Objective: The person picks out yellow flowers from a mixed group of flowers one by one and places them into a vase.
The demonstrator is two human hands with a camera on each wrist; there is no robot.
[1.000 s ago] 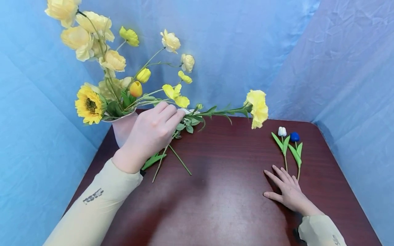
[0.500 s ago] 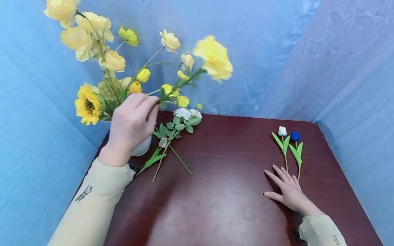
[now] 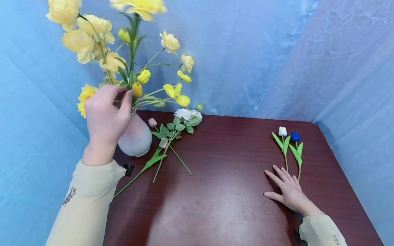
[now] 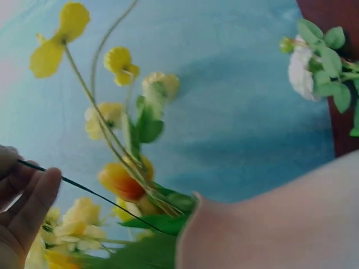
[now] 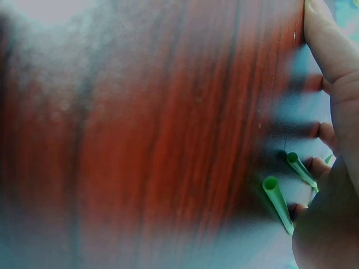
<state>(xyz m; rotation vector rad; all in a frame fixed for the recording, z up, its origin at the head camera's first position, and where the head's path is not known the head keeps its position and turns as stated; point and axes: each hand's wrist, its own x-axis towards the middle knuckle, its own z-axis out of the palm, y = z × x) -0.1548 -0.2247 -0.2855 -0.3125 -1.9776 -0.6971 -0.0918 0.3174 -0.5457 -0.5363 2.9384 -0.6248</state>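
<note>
My left hand [image 3: 106, 118] pinches the green stem of a yellow carnation [image 3: 143, 7], whose bloom stands high at the upper frame edge. Below is the pale pink and white vase [image 3: 135, 136], packed with yellow flowers. In the left wrist view the thin stem [image 4: 98, 194] runs from my fingertips to the mouth of the vase [image 4: 269, 224]; its lower end is hidden there. My right hand [image 3: 287, 194] lies with spread fingers on the table, by the stem ends of a white tulip [image 3: 282, 131] and a blue tulip [image 3: 294, 136].
White roses [image 3: 183, 114] and pink tulips [image 3: 163, 142] lie crossed on the dark red wooden table [image 3: 221, 191], right of the vase. A sunflower [image 3: 86, 99], partly behind my left hand, leans out at the left. Blue cloth [image 3: 234, 61] hangs behind and at both sides.
My left hand has moved left with the carnation, from over the white roses to the vase's mouth. The carnation has swung from lying sideways to upright. My right hand has stayed still.
</note>
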